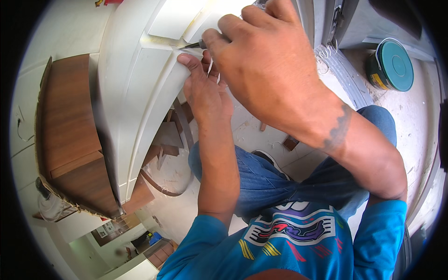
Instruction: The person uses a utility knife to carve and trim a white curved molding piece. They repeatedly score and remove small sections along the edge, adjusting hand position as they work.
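Touching one white panel is the left of two hands, its grip unclear; the right clutches one dark tool

From where I stand, the panelled piece towards ten and eleven is plain white, with a creamy yellow tinge in the groove near its top. The tool near half past eleven is black. Over at nine, the wooden board is reddish brown, streaked with darker grain. The bucket at two has a teal-green lid, a dark body and a yellow patch. Towards five, the shirt is bright turquoise, its chest print mixing white, black stripes, purple and red, with yellow and red slanting dashes beside it. The jeans are faded blue.
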A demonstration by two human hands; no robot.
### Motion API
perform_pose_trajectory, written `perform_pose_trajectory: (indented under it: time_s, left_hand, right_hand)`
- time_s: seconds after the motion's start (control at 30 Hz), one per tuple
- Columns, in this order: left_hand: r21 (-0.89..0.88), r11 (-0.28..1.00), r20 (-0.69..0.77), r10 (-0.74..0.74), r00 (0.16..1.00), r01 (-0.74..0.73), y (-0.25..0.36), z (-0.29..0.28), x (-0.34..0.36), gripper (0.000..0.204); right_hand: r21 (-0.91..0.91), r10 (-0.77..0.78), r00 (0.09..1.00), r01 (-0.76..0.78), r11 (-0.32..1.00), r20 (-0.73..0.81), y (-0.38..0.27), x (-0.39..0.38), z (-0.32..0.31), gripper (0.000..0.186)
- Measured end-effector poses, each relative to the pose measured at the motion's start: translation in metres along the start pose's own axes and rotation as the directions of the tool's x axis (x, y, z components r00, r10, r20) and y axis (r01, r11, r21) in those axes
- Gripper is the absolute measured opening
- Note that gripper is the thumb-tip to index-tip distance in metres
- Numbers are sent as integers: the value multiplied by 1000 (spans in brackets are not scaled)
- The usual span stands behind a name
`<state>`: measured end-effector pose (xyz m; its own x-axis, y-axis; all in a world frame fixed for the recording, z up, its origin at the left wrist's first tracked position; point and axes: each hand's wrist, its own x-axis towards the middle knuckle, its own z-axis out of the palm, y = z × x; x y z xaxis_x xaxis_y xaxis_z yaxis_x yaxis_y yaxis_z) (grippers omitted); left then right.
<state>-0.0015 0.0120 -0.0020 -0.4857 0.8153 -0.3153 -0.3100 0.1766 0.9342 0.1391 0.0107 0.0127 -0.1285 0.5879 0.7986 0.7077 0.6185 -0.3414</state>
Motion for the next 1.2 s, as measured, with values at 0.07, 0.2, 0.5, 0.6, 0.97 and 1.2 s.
perform_pose_trajectory:
  time_s: [0.07, 0.2, 0.5, 0.6, 0.97, 1.2]
  left_hand:
    - [11, 1000, -44, -5, 999, 6, -1, -2, 2, 91]
    - [-42, 998, 133, 56, 990, -50, -2, -18, -7, 90]
    - [-74, 994, 195, 92, 976, -79, -13, -12, 7, 85]
    - [-56, 996, 179, 82, 980, -73, -15, -12, 12, 84]
    - [-14, 994, 108, 105, 989, -104, -18, -19, 15, 98]
    - [-3, 990, 219, 138, 966, -140, -7, -7, -9, 94]
  right_hand:
    - [-22, 5, 999, -4, 1000, 50, 0, -1, -12, 8]
    - [-53, 42, 996, -38, 998, 84, -2, -1, -17, 8]
    - [-71, 84, 996, -81, 994, 32, -10, -3, 11, 7]
    - [-72, 76, 997, -74, 995, 24, -8, -4, 12, 7]
    - [-46, 20, 996, -16, 999, 82, 6, 0, -14, 7]
    - [-91, 77, 995, -71, 993, 70, -5, -1, -6, 8]
